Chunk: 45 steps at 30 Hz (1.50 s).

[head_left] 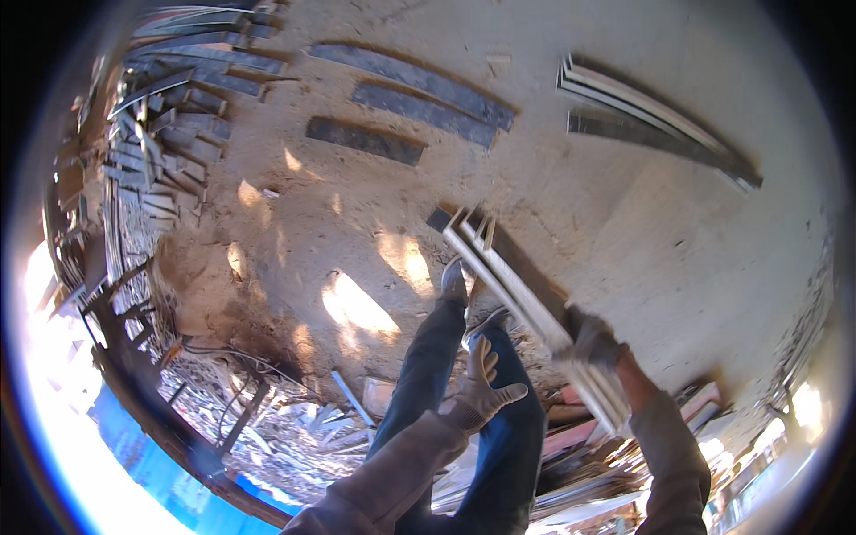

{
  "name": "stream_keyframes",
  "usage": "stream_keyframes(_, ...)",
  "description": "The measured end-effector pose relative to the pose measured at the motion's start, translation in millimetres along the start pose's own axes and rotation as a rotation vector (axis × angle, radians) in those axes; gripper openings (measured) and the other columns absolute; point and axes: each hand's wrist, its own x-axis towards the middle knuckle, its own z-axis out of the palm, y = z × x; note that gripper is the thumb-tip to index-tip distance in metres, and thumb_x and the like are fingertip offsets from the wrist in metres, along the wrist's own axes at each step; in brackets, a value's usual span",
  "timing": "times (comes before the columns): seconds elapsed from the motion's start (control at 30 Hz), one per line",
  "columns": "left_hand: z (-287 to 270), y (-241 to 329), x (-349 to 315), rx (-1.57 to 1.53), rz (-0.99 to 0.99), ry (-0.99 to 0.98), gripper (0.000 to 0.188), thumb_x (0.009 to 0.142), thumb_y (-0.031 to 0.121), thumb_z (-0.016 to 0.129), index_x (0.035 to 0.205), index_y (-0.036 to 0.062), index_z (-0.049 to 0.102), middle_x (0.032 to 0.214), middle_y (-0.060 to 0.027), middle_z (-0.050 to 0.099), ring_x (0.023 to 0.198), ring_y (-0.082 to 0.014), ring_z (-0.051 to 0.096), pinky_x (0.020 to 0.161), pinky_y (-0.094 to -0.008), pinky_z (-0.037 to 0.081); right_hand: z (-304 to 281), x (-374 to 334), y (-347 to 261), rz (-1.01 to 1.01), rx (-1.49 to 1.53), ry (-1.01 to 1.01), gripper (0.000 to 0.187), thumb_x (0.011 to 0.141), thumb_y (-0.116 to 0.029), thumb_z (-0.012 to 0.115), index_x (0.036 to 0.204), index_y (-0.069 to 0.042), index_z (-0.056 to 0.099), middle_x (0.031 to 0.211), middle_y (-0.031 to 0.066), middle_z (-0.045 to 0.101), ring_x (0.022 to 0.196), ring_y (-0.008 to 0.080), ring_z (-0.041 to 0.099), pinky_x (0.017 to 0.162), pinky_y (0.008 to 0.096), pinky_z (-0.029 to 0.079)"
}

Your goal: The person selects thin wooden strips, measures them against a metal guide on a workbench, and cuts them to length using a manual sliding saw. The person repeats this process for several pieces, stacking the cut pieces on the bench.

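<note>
My right hand [593, 339], in a grey work glove, is closed around a small stack of long, narrow boards [513, 283]. The boards slant across in front of my legs, with pale edges and a darker, brownish face. Where my palm meets them is hidden. My left hand [486, 388], gloved too, hovers over my thighs with its fingers and thumb apart. Nothing is in it, and it stays a little way from the boards.
Dark flat boards [428, 110] lie on the dusty ground ahead, and another stack of boards [655, 111] rests at the far right. Piled offcuts [174, 143] fill the left side. Scrap strips [325, 423] and more planks [580, 464] lie beside and behind my legs.
</note>
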Motion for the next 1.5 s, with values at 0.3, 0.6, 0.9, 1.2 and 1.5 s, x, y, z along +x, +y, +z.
stream_keyframes(0.3, 16.7, 116.6, -186.5, -0.726, 0.193, 0.191, 0.064, 0.081, 0.024, 0.095, 0.132, 0.0039, 0.062, 0.114, -0.0071, 0.071, 0.096, -0.0182, 0.07, 0.082, -0.0353, 0.061, 61.9, -260.1, -193.9, -0.079, 0.794, -0.579, 0.067, 0.09, -0.052, 0.083, 0.13, -0.001, 0.065, 0.116, 0.0099, 0.074, 0.109, 0.0222, 0.071, 0.095, 0.0362, 0.057)
stream_keyframes(0.6, -50.7, 186.7, -314.4, -0.767, 0.732, 0.152, 0.059, 0.083, 0.022, 0.091, 0.127, 0.0009, 0.059, 0.11, -0.0113, 0.071, 0.094, -0.0218, 0.072, 0.081, -0.0367, 0.061, 109.6, -310.6, -301.5, -0.377, 0.299, -0.268, 0.083, 0.098, -0.078, 0.052, 0.129, -0.003, 0.065, 0.109, 0.0068, 0.073, 0.103, 0.0162, 0.067, 0.089, 0.0332, 0.055)
stream_keyframes(0.9, -213.9, 241.0, -455.4, -0.689, 1.027, 0.045, 0.097, 0.073, 0.026, 0.1, 0.152, 0.0015, 0.049, 0.14, -0.0136, 0.066, 0.127, -0.0258, 0.065, 0.108, -0.0419, 0.053, 187.5, -344.0, -511.3, -0.892, -0.185, -0.086, 0.089, 0.084, -0.077, 0.074, 0.135, -0.004, 0.065, 0.125, 0.014, 0.073, 0.119, 0.0305, 0.07, 0.099, 0.0416, 0.055)
stream_keyframes(1.2, -394.0, 259.9, -560.4, -0.778, 1.197, 0.717, 0.099, 0.07, 0.037, 0.1, 0.144, 0.0008, 0.046, 0.134, -0.0141, 0.067, 0.123, -0.026, 0.066, 0.108, -0.0426, 0.053, 303.9, -279.9, -736.8, -0.936, -0.948, -0.299, 0.073, 0.088, -0.053, 0.081, 0.137, -0.002, 0.062, 0.128, 0.0192, 0.07, 0.119, 0.0342, 0.068, 0.098, 0.0437, 0.055)
stream_keyframes(1.5, -618.5, 225.7, -600.4, -1.381, 0.935, 1.482, 0.082, 0.069, 0.028, 0.1, 0.131, -0.0007, 0.053, 0.12, -0.0165, 0.074, 0.11, -0.0262, 0.071, 0.099, -0.0399, 0.057, 436.8, -224.6, -824.9, -1.154, -1.066, -0.118, 0.13, 0.067, -0.049, 0.1, 0.162, 0.002, 0.028, 0.155, 0.0277, 0.049, 0.143, 0.039, 0.05, 0.116, 0.046, 0.045)
